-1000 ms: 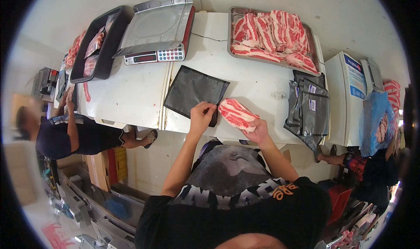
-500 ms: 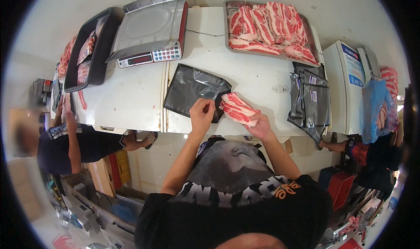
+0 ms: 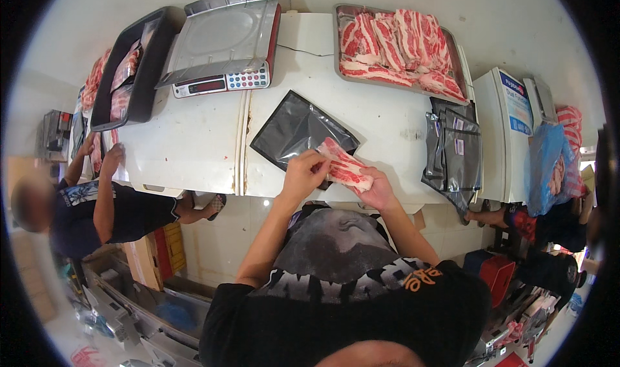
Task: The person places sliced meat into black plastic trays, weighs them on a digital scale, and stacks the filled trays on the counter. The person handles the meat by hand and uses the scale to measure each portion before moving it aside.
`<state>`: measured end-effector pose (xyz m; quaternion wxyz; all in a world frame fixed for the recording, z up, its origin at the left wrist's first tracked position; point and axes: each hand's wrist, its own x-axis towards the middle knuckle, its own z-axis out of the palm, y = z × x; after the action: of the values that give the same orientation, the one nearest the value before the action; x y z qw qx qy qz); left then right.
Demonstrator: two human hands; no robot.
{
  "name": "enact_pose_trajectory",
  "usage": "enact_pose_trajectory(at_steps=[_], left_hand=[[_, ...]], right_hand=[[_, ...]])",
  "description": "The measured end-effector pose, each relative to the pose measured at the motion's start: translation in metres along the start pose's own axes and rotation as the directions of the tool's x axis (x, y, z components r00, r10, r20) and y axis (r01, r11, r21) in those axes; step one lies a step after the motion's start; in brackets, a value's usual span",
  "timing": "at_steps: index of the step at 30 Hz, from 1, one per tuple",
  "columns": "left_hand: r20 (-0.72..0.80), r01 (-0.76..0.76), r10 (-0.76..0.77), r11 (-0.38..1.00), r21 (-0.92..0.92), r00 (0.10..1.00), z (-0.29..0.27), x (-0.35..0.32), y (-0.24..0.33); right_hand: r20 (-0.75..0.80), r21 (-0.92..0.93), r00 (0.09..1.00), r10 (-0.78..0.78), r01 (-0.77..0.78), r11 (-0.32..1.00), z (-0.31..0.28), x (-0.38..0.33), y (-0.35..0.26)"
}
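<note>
Meat point(image 3: 344, 165), in right fingers point(image 3: 373, 173), beside left fingers point(image 3: 316, 163)

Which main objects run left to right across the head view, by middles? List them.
Black rectangular bin, silver-topped electronic scale, flat black plastic pouch, held red-and-white marbled meat, grey metal tray, stacked black plastic pouches, white box-shaped unit, blue plastic bag.

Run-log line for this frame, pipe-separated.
left hand: over flat black plastic pouch, grip unclear | right hand: holds red-and-white marbled raw meat slab | rest: loaded silver rectangular metal tray, far side
</note>
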<state>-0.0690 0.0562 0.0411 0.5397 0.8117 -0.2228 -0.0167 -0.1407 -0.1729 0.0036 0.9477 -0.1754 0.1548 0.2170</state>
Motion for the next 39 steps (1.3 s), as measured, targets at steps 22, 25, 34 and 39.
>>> enact_pose_trajectory(at_steps=[22, 25, 34, 39], left_hand=[[-0.170, -0.252, 0.250, 0.968, 0.013, 0.953, 0.011, -0.032, 0.013], [-0.131, -0.258, 0.258, 0.966, 0.019, 0.957, 0.004, -0.036, 0.017], [-0.154, -0.341, 0.342, 0.939, 0.035, 0.927, -0.023, -0.028, 0.009], [-0.258, -0.138, 0.223, 0.940, 0.311, 0.940, -0.082, 0.003, -0.056]], right_hand=[[-0.034, -0.272, 0.982, 0.184, -0.186, 0.944, 0.040, 0.063, 0.018], [-0.046, -0.377, 0.977, 0.208, -0.209, 0.902, 0.062, 0.074, 0.024], [0.242, -0.369, 0.955, 0.172, -0.073, 0.927, 0.046, 0.141, 0.055], [0.260, -0.030, 0.963, 0.065, -0.059, 0.998, 0.051, 0.123, 0.071]])
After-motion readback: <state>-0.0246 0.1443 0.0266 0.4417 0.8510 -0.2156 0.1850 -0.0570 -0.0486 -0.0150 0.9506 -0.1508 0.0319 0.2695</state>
